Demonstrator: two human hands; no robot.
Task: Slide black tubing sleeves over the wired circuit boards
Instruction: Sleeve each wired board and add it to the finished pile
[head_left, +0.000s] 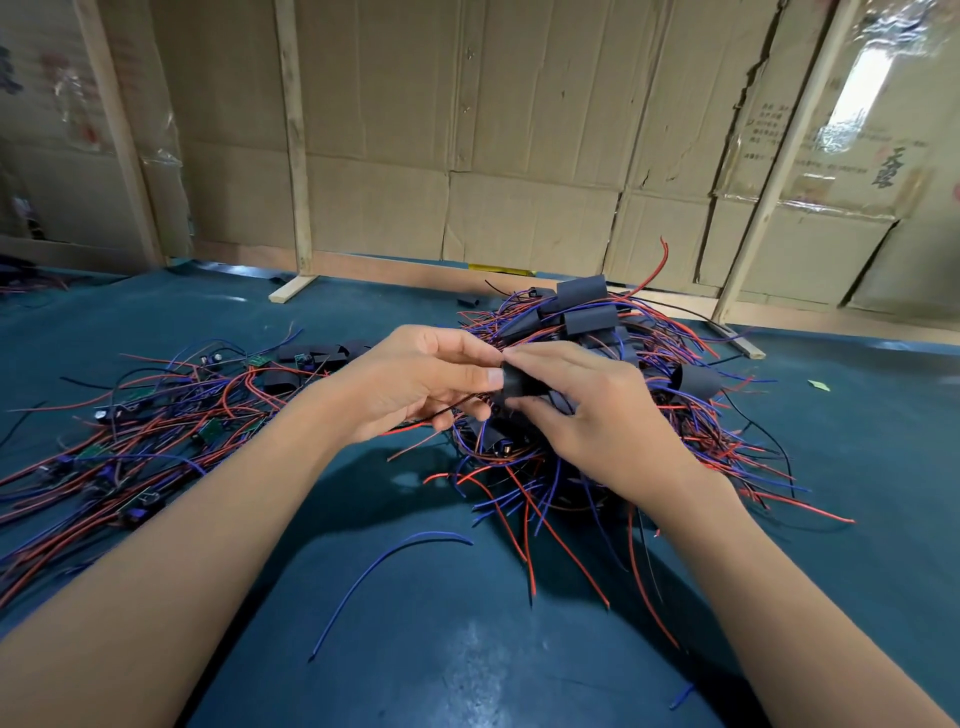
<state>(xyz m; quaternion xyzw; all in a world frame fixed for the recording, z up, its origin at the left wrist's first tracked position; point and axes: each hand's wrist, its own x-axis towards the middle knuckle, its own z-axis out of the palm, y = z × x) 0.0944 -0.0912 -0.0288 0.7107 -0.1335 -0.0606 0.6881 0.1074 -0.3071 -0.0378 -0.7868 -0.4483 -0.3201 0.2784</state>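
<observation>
A short, matte black tubing sleeve (514, 385) is pinched between both hands (415, 382) (587, 410) above the bench (415, 649). Its long axis cannot be told, as it is largely covered by fingers. Red and black wires (415, 423) are trailed from under the left hand.

open mat (415, 649) in front; wire piles (130, 447) left, sleeved heap (623, 364) right

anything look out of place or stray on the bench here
A single blue wire lies alone on the green mat, apart from both wire piles. A black sleeve also sits by itself behind the right pile. Nothing looks damaged.
</observation>
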